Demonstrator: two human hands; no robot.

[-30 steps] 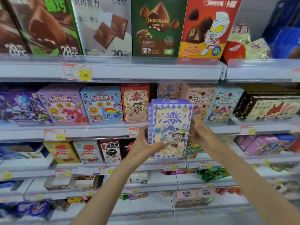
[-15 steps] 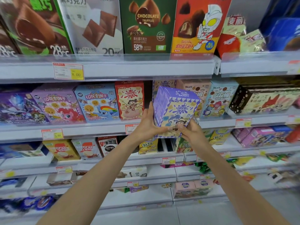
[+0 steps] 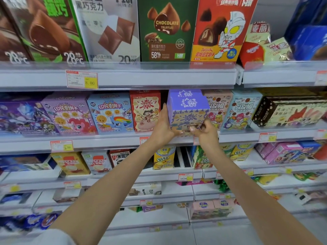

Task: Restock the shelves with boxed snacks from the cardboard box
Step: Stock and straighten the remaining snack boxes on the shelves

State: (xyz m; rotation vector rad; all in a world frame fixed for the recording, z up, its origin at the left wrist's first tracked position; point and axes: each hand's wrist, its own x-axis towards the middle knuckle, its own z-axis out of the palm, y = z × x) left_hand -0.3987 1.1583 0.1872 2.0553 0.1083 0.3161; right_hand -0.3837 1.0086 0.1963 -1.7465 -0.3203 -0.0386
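Purple TALA'S snack box (image 3: 187,112), at the second shelf (image 3: 106,141) from the top, in the gap between a red TALA'S box (image 3: 145,112) on its left and a peach TALA'S box (image 3: 218,110) on its right. The purple box is tilted so that its top face is turned toward the camera, and its lower edge sits at the shelf's front lip. Left hand (image 3: 162,129): fingers straight and flat against the box's left side, thumb lying along the lower front edge; it presses the box without wrapping it. Right hand (image 3: 203,133): fingers curled, pinching the box's lower right front corner. Both forearms reach up from the bottom of the view. Further left on the same shelf stand a blue pony biscuit box (image 3: 110,114) and a pink pony biscuit box (image 3: 69,115). On the shelf above stand a green chocolate truffles box (image 3: 166,30) and a red Ultraman chocolate box (image 3: 221,30); a price label (image 3: 82,82) there reads 8.00.
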